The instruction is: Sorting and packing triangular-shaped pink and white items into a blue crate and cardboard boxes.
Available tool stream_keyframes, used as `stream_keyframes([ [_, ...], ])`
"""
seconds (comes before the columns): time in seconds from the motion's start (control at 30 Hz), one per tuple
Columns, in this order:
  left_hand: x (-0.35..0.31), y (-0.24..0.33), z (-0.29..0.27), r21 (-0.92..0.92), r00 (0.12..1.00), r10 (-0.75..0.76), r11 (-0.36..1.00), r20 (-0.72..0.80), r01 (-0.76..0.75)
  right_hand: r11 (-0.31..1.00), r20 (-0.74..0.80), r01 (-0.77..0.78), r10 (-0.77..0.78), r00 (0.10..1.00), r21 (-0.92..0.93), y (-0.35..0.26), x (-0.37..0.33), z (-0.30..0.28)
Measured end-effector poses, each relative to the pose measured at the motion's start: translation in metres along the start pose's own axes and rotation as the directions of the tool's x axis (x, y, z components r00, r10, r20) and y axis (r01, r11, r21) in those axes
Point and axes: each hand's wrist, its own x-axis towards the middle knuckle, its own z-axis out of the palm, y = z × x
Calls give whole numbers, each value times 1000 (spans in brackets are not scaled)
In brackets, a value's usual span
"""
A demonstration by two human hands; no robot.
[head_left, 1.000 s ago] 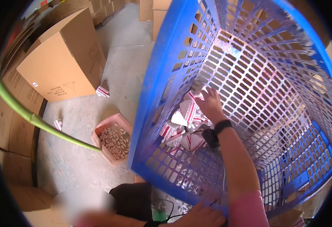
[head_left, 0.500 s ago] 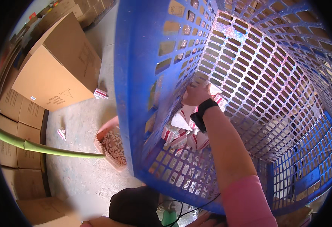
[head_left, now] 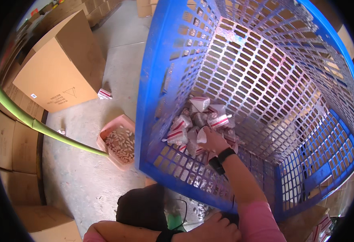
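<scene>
Inside a large blue plastic basket (head_left: 142,121), my right hand (head_left: 215,142) reaches into a pile of small pyramid-shaped packets (head_left: 199,103), whitish with red stripes. Its fingers are closed on the white side of one packet (head_left: 201,136) at the front of the pile; other packets touch it all round. A black band circles the right wrist. My left forearm crosses the lower edge, and my left hand (head_left: 215,231) lies low, outside the basket and close to my right sleeve. Its fingers curl downward; whatever they hold, if anything, is hidden.
A pink tray (head_left: 100,142) of small pale pieces stands on the floor left of the basket. A green pole (head_left: 50,131) slants in from the left toward it. Cardboard boxes (head_left: 60,68) stand at left. A loose packet (head_left: 104,94) lies beside one box.
My right hand has drawn nearer and lower in the basket, exposing more of the pile. My left arm has swung from the lower left toward the middle. The view has shifted.
</scene>
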Motion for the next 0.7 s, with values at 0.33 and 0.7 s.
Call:
stream_keyframes([
  [0.33, 10, -10, 3, 12, 998, -60, 998, 28, 60, 916, -490, 157, -336, 805, -370, 69, 31, -54],
  [0.7, 11, -22, 6, 39, 992, -122, 992, 8, 122, 985, -236, -126, 152, 960, 120, 60, 5, 2],
])
